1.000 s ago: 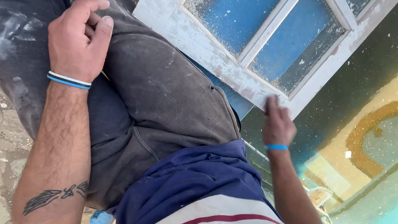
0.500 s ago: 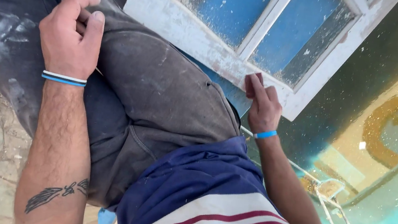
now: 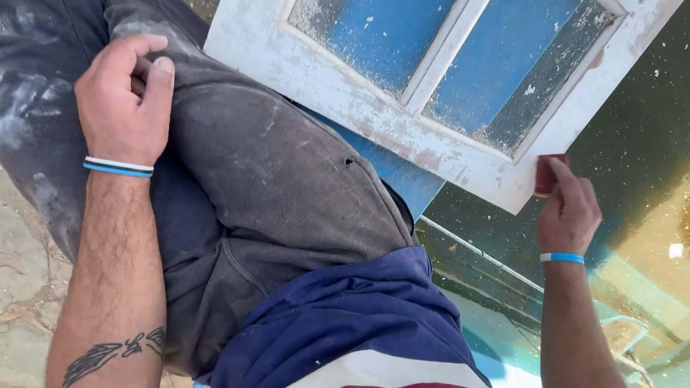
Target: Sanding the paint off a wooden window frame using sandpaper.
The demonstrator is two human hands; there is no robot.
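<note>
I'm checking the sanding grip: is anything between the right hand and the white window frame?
Only a small reddish-brown block, held in the right hand and pressed against the frame's lower corner edge. Nothing else visible separates them. The left hand rests on the thigh, apart from the frame.

light: bright daylight | shadows: soft, deep at upper right | focus: sharp | blur: none

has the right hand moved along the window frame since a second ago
Yes. The right hand has slid rightward along the lower rail of the white window frame, from near its middle to the corner, holding a small reddish-brown block.
</note>
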